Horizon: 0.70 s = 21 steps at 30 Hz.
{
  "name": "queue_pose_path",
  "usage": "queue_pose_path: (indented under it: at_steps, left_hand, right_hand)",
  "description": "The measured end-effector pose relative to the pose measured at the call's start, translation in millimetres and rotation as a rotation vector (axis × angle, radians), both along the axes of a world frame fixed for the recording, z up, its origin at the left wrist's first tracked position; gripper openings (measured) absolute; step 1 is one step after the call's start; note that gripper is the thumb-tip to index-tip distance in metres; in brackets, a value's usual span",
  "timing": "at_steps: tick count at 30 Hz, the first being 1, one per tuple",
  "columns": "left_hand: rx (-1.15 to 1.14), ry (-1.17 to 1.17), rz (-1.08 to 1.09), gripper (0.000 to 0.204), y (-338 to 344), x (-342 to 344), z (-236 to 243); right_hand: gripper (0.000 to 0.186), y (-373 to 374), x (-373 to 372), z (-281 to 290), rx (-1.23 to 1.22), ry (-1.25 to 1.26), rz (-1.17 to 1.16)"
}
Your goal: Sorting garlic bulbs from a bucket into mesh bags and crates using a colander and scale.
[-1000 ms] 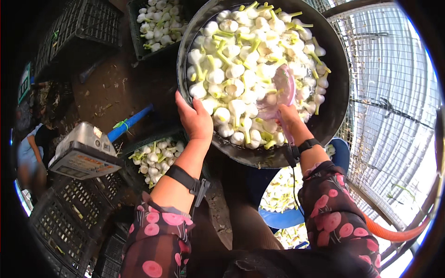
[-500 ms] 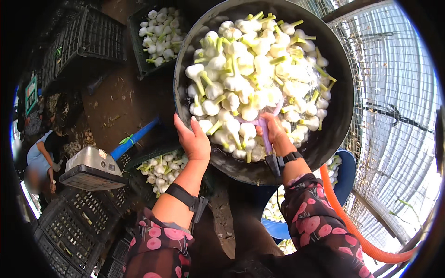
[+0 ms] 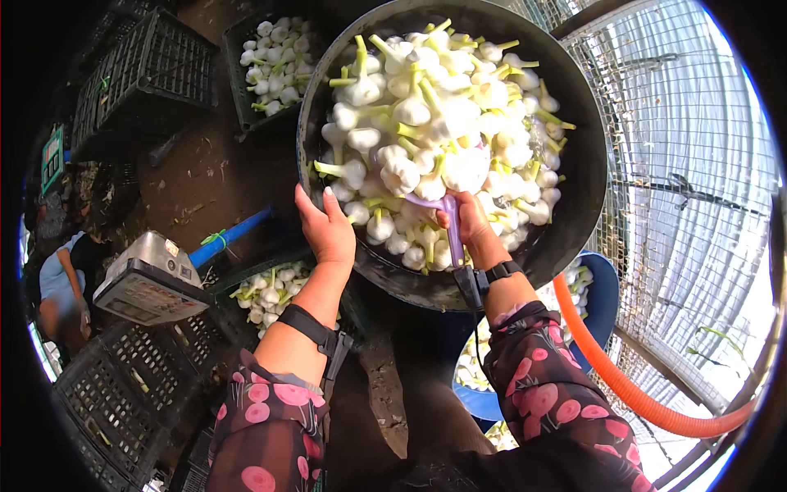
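My right hand [image 3: 471, 223] grips the pale purple plastic handle [image 3: 455, 238] of a scoop, whose far part lies under garlic bulbs [image 3: 434, 115] with green stems. The bulbs are heaped in a big round dark basin [image 3: 578, 180], with water showing among them. My left hand [image 3: 326, 225] is at the basin's left rim, fingers extended and apart; whether it bears on the rim I cannot tell. Dark bands are on both forearms.
Crates of garlic [image 3: 279, 61] and stacked dark crates [image 3: 139, 82] stand left, near a metal scale [image 3: 152, 279] and a crouching person [image 3: 61, 283]. A blue tub [image 3: 602, 303] holds garlic below the basin. An orange hose [image 3: 623, 385] curves beside wire mesh [image 3: 672, 123].
My right hand has moved leftward in the basin with the scoop, which is now more hidden by bulbs. The bulbs around it have shifted into a higher heap.
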<state>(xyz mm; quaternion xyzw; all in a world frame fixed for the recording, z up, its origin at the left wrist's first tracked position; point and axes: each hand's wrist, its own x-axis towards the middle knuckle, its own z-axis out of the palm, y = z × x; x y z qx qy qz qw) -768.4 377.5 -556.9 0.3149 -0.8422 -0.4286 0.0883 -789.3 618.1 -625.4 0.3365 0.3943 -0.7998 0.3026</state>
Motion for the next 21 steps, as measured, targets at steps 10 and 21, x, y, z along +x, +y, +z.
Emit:
queue_pose_path:
  at_steps: [10,21]
  left_hand:
    - [0.052,-0.02,-0.024,0.061,-5.1,1.3,-9.9]
    - [0.662,0.163,-0.268,0.07,-47.6,92.4,29.6]
  right_hand:
    - [0.027,3.3,0.8,42.7,0.147,0.121,-0.078]
    - [0.035,5.2,63.2,134.9,0.222,0.327,-0.038]
